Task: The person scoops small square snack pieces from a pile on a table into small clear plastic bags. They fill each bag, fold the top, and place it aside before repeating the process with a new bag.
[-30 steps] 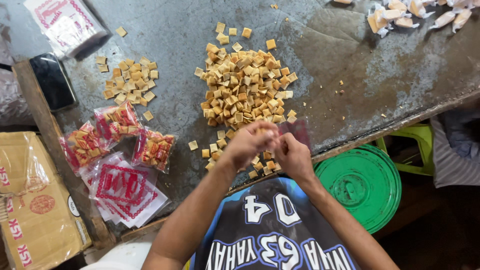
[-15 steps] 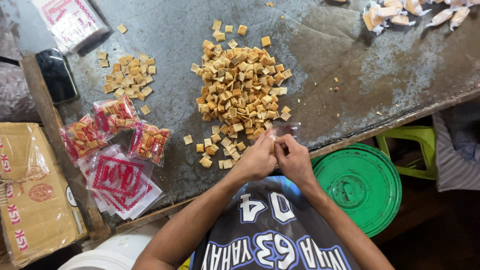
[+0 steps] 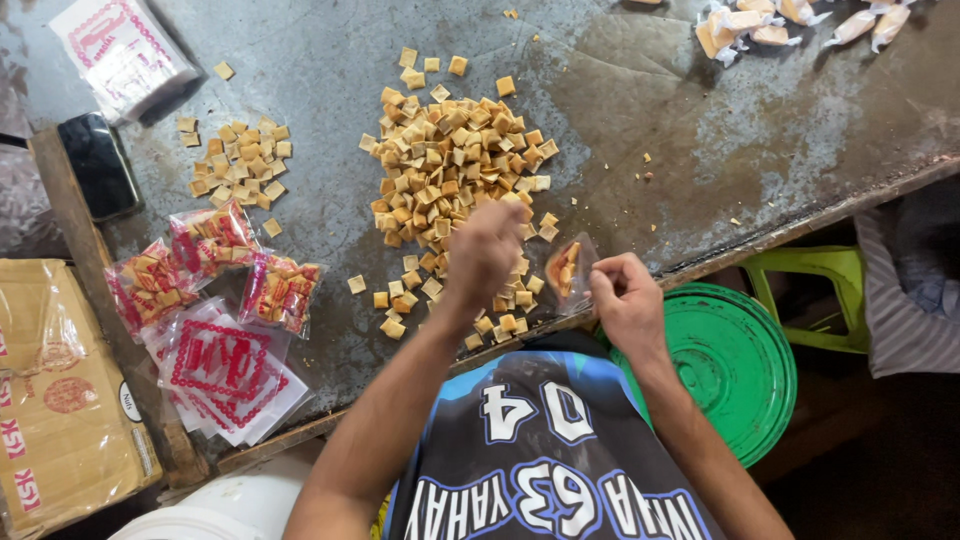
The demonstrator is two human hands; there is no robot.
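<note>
I look down on a worn grey table (image 3: pixel 700 150) that fills most of the view. Beyond its near edge sits a round green lid (image 3: pixel 735 365), and a brown cardboard box (image 3: pixel 50 400) stands at the far left. On the table, the big heap of small square crackers (image 3: pixel 450 170) lies in the middle, with a lesser scatter of crackers (image 3: pixel 235 165) to its left. Below that scatter are three filled packets (image 3: pixel 215 265), resting on a stack of empty printed bags (image 3: pixel 225 375).

My left hand (image 3: pixel 487 250) hovers at the near edge of the heap, blurred, so I cannot tell whether its fingers are closed on any crackers. My right hand (image 3: pixel 625 300) pinches a small clear bag (image 3: pixel 565 270) by its rim, just beside the heap; a few crackers already sit inside.

I judge this to be the filling step, early in this bag. The next move calls for carrying pieces to the bag's mouth while the right hand keeps it open.
</note>
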